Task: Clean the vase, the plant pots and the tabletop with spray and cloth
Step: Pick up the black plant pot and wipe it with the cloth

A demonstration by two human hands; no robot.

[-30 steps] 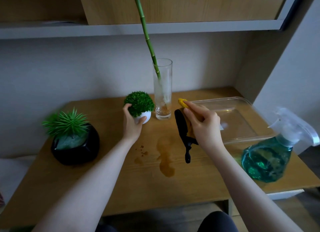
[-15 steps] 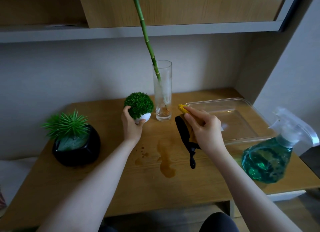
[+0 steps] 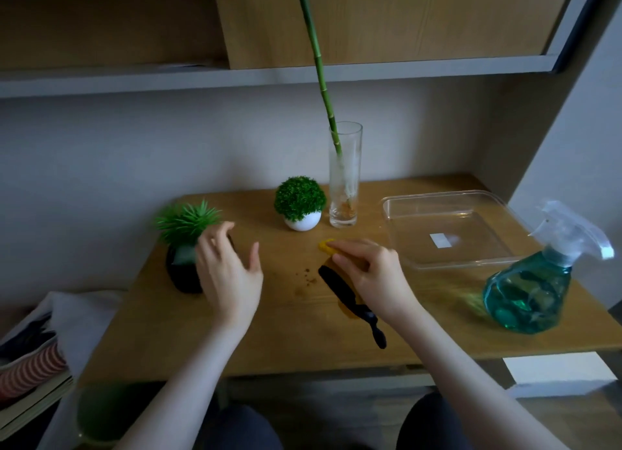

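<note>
Two risks: my spread left hand [image 3: 229, 278] may tip the black round pot [image 3: 183, 274] at the table's left edge, while my right hand [image 3: 370, 268] presses the yellow cloth [image 3: 327, 246].

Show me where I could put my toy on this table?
Bare wood lies along the front edge, between the two arms. Another patch sits behind the black pot, left of the white pot. It's crowded around the vase, clear tray and spray bottle.
</note>
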